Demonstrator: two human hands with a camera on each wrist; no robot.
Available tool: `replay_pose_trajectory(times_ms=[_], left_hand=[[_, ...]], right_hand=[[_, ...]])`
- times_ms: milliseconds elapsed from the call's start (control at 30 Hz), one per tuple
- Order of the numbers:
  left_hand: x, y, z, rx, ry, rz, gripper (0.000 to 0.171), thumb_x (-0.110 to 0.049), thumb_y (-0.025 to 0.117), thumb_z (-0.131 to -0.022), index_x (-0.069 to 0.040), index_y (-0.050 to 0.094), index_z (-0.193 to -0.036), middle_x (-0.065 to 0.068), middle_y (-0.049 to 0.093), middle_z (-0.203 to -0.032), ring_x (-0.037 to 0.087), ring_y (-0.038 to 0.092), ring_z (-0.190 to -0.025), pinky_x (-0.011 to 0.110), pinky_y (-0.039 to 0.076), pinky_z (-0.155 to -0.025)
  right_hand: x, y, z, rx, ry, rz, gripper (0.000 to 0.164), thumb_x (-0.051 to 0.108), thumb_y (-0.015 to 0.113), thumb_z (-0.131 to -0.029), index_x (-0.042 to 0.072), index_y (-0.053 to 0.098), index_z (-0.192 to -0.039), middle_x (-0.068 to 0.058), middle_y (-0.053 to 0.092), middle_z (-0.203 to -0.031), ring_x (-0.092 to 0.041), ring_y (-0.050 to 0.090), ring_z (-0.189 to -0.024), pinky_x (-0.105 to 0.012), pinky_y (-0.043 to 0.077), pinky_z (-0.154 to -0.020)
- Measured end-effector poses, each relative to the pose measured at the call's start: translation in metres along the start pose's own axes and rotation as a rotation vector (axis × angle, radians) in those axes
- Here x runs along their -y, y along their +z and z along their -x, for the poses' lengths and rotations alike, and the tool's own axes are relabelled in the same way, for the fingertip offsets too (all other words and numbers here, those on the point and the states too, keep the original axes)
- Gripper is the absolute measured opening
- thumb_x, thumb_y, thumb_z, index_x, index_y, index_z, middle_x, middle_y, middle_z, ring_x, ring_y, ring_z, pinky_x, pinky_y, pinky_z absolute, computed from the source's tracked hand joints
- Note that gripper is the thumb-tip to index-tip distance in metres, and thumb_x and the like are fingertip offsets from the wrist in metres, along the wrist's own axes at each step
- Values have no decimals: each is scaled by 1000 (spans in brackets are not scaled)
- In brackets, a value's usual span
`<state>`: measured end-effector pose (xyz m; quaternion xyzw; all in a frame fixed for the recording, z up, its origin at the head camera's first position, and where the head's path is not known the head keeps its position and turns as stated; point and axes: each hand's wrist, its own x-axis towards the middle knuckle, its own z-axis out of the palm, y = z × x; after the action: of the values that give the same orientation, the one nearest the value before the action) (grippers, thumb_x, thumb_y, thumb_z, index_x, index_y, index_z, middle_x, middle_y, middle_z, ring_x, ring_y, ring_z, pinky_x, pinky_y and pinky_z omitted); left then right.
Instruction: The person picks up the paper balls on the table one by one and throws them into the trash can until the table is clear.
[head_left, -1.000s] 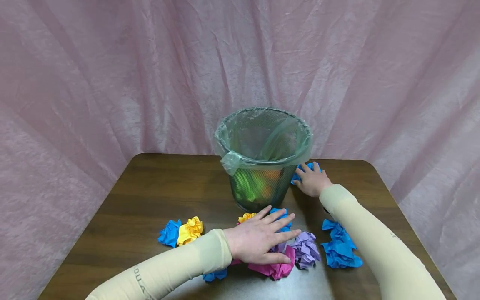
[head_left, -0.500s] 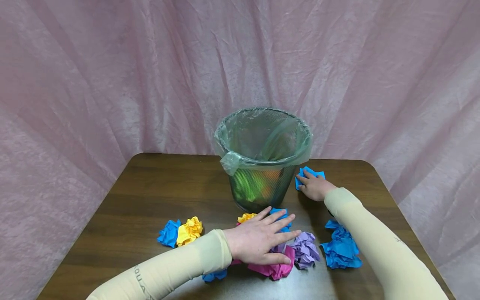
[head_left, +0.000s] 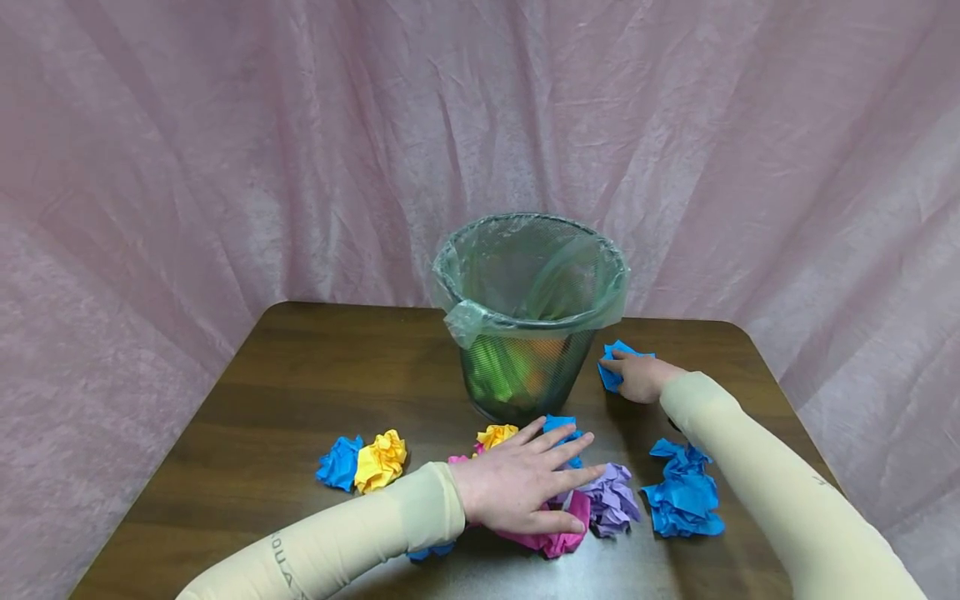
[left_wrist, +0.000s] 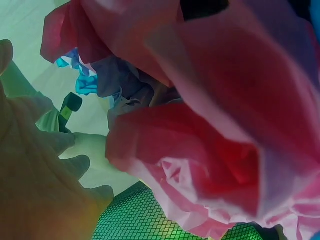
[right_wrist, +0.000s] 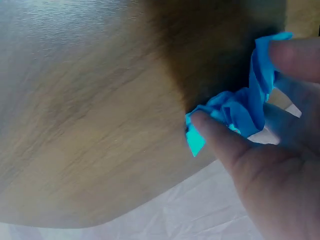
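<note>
Spread flat with straight fingers, my left hand (head_left: 521,485) is over a heap of crumpled paper. Under and around it are a pink crumpled paper (head_left: 562,537), a purple one (head_left: 611,500), a blue one (head_left: 564,433) and a yellow one (head_left: 497,435). In the left wrist view a large pink crumpled paper (left_wrist: 180,165) sits close to the hand's palm. Right of the bin, my right hand (head_left: 643,377) grips a blue crumpled paper (head_left: 611,379). In the right wrist view thumb and fingers pinch this blue paper (right_wrist: 235,112) just at the tabletop.
A mesh bin (head_left: 517,383) with a clear liner stands at the table's back, green and orange contents showing through. Blue crumpled papers (head_left: 684,500) lie near my right forearm. A blue (head_left: 340,463) and a yellow crumpled paper (head_left: 381,461) lie left. A pink curtain (head_left: 360,150) hangs behind.
My right hand has drawn the blue paper away from the bin, rightward and slightly nearer me, and its fingers have curled around it. My left hand has stayed over the heap.
</note>
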<state>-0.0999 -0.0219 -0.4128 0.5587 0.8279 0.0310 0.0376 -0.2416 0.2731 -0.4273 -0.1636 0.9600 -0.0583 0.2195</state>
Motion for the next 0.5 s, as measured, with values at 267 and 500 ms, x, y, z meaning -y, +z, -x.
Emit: replay_pose_trajectory(times_ms=[267, 500], left_hand=[[-2, -1, 1, 12, 24, 44, 72, -67, 27, -104, -32, 14, -165, 0, 1, -171, 22, -5, -156, 52, 5, -124], [-4, -1, 1, 9, 24, 43, 72, -68, 25, -104, -32, 18, -165, 0, 0, -171, 21, -7, -156, 52, 4, -124]], right_hand=[[-6, 8, 10, -184, -127, 139, 44, -4, 68, -93, 1, 64, -137, -25, 61, -137, -48, 48, -134, -59, 44, -105], [-7, 15, 20, -311, -157, 70, 35, -13, 64, -89, 0, 76, -119, -19, 72, -119, -44, 63, -117, -56, 51, -97]])
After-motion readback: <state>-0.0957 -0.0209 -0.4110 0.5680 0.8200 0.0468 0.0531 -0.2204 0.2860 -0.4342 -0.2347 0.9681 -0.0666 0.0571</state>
